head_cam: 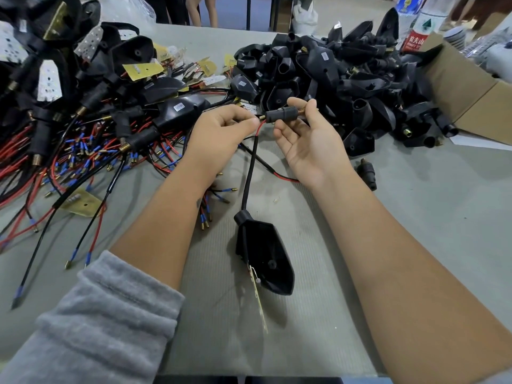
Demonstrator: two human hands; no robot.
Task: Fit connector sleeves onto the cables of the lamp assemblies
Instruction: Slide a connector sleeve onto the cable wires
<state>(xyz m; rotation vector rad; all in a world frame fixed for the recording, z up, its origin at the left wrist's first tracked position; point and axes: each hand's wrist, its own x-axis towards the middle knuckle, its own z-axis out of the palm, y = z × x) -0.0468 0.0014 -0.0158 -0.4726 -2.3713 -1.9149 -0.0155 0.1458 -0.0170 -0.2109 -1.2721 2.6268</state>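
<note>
On the grey bench point(318, 314), near its middle, the left hand point(221, 128) is pinching the thin, bendy red wire point(260, 127) while the right hand point(307, 137) is holding the small, light black sleeve point(279, 114) by its sides, probably best there.

- Bright, even overhead light; soft, short shadow beside the lamp housing point(266, 261) on the grey table point(415, 217).
- Strong wide-angle bending at the edges, forearms stretched.
- Slightly soft toward the corners; faint sheen on black plastic.
</note>
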